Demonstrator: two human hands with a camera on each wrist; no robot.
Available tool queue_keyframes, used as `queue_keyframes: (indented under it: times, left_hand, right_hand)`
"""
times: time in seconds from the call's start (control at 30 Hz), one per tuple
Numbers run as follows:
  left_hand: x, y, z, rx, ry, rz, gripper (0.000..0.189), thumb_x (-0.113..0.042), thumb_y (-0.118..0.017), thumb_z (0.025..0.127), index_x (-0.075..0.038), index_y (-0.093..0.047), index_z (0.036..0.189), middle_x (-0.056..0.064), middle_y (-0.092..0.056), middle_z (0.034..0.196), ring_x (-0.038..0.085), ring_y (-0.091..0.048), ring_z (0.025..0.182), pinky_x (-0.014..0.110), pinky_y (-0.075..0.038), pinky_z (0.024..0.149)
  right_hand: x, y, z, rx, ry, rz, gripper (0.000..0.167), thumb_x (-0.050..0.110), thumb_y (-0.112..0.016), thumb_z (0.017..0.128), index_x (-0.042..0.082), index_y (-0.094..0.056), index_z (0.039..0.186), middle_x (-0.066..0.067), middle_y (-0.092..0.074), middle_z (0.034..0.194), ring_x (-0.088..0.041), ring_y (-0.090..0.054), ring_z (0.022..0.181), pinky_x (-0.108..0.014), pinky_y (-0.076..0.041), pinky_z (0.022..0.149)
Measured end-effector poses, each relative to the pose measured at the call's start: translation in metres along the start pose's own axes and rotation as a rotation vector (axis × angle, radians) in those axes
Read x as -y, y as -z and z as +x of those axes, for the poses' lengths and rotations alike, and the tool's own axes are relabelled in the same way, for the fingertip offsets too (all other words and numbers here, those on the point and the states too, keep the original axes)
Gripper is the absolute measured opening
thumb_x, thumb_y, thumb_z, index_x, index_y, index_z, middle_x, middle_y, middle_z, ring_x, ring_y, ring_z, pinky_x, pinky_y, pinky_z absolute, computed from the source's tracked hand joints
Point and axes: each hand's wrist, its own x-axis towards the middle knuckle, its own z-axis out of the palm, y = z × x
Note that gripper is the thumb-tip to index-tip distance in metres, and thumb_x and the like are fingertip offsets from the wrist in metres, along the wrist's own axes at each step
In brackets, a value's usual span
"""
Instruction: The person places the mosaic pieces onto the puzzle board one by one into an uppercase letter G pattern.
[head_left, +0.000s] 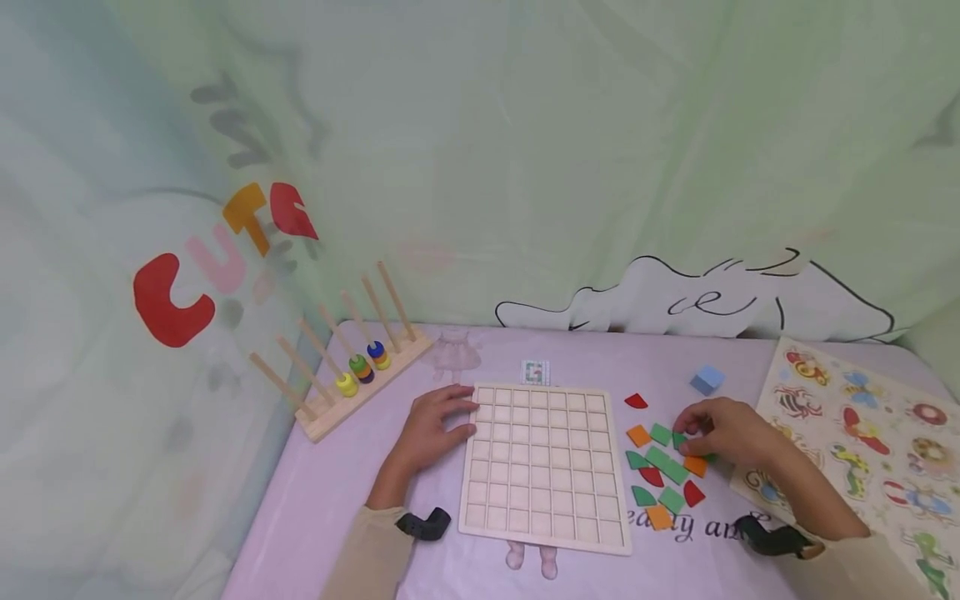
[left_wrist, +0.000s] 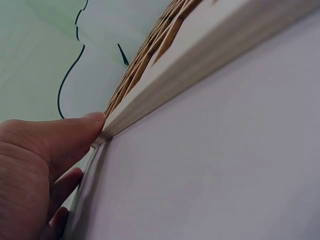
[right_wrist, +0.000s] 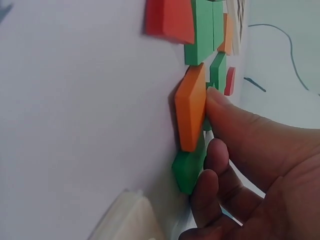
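A pale wooden grid board [head_left: 547, 462] lies flat, its square cells bare. My left hand [head_left: 435, 427] rests at its left edge with fingertips on the rim; in the left wrist view the thumb [left_wrist: 75, 132] touches the board's edge [left_wrist: 200, 60]. My right hand [head_left: 727, 432] is over the loose coloured pieces, thumb and index finger pinching a small green piece [head_left: 679, 441]. In the right wrist view an orange square [right_wrist: 191, 107] lies right beside the thumb, and another green piece [right_wrist: 189, 167] is near the curled fingers.
Red quarter-circles [head_left: 637, 401], orange squares [head_left: 660, 517] and green pieces [head_left: 667, 464] lie right of the board. A blue block [head_left: 707, 381] sits behind them. An insect puzzle board [head_left: 825, 400] is at right, a peg stand with rings [head_left: 367, 385] at left. A small patterned card [head_left: 536, 372] lies behind the grid.
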Motion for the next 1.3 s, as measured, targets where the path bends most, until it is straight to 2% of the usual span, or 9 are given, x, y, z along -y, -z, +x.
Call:
queue_keyframes:
  times: [0.37, 0.53, 0.7, 0.87, 1.1, 1.3]
  left_hand:
    - [0.002, -0.001, -0.001, 0.031, 0.029, 0.021, 0.034, -0.029, -0.077, 0.09, -0.017, -0.075, 0.122, 0.0, -0.061, 0.145, 0.025, -0.05, 0.142, 0.054, -0.034, 0.117]
    - [0.002, -0.002, -0.001, 0.025, 0.009, 0.022, 0.034, -0.029, -0.076, 0.091, -0.017, -0.074, 0.122, 0.001, -0.062, 0.145, 0.026, -0.051, 0.141, 0.055, -0.035, 0.116]
    - [0.003, -0.003, 0.0, 0.017, -0.016, 0.033, 0.033, -0.029, -0.076, 0.091, -0.016, -0.075, 0.121, 0.001, -0.062, 0.144, 0.027, -0.052, 0.14, 0.055, -0.036, 0.115]
    - [0.004, -0.001, 0.0, 0.031, 0.019, 0.027, 0.034, -0.03, -0.076, 0.091, -0.018, -0.074, 0.122, -0.001, -0.061, 0.146, 0.024, -0.05, 0.142, 0.053, -0.034, 0.117]
    - [0.004, 0.0, 0.0, 0.031, 0.028, 0.014, 0.034, -0.03, -0.077, 0.091, -0.018, -0.075, 0.122, -0.001, -0.061, 0.146, 0.025, -0.05, 0.143, 0.054, -0.033, 0.117]
    - [0.005, -0.002, 0.0, 0.033, 0.027, 0.021, 0.034, -0.031, -0.076, 0.091, -0.018, -0.075, 0.122, -0.002, -0.061, 0.146, 0.024, -0.05, 0.142, 0.053, -0.034, 0.117]
  right_hand:
    - [0.001, 0.001, 0.0, 0.042, -0.008, 0.006, 0.022, 0.023, -0.083, 0.084, 0.011, -0.068, 0.095, -0.002, -0.056, 0.086, -0.02, -0.051, 0.085, -0.026, -0.041, 0.063]
    - [0.002, 0.004, -0.002, 0.069, 0.015, 0.026, 0.021, 0.026, -0.08, 0.088, 0.011, -0.066, 0.094, -0.001, -0.056, 0.084, -0.019, -0.052, 0.084, -0.025, -0.041, 0.064]
    - [0.002, 0.005, -0.002, 0.073, 0.048, 0.043, 0.02, 0.026, -0.077, 0.091, 0.011, -0.063, 0.093, -0.001, -0.056, 0.081, -0.015, -0.052, 0.079, -0.024, -0.041, 0.063]
    - [0.005, 0.002, 0.002, 0.045, 0.067, 0.058, 0.021, 0.028, -0.076, 0.092, 0.012, -0.063, 0.095, 0.0, -0.055, 0.081, -0.014, -0.052, 0.079, -0.023, -0.042, 0.063]
    - [0.021, -0.006, 0.011, 0.005, 0.022, 0.202, 0.027, 0.032, -0.073, 0.094, 0.009, -0.063, 0.105, -0.004, -0.059, 0.092, -0.019, -0.055, 0.089, -0.025, -0.05, 0.067]
    - [0.035, -0.015, 0.018, 0.011, 0.061, 0.327, 0.028, 0.03, -0.071, 0.095, 0.006, -0.063, 0.107, -0.007, -0.06, 0.092, -0.017, -0.057, 0.085, -0.025, -0.05, 0.065]
